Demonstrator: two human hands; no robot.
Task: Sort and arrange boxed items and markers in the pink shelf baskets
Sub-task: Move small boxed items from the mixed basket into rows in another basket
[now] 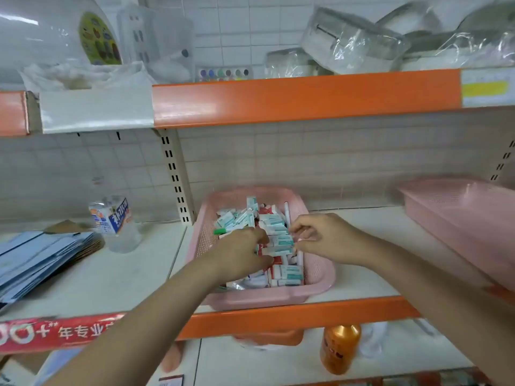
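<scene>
A: Going from the left, what is sitting on the shelf?

B: A stack of flat blue sheets (41,257) is lying at the far left, and a clear water bottle (117,221) is standing just beside it. Neither is being touched.

A: And the baskets?

B: The pink basket (320,277) in the middle is holding a loose pile of small boxes (278,242), white with teal and red print. A green marker (223,231) is poking out by its left wall, and a white marker (287,214) is lying along the right.

A: What are the hands doing?

B: The left hand (239,254) is reaching into the pile with fingers curled down among the boxes; what they are clamping, if anything, I cannot tell. The right hand (326,240) is pinching the end of one small box, thumb and fingertips together.

A: How will those boxes handle?

B: I am judging them light, thin card, easily crushed and apt to slide. Taking each by its short ends or long edges looks safest.

A: Anything hidden?

B: The left palm is covering part of the pile, the print is blurring, and a second pink basket (459,218) at the right is cut off by the frame's edge.
</scene>
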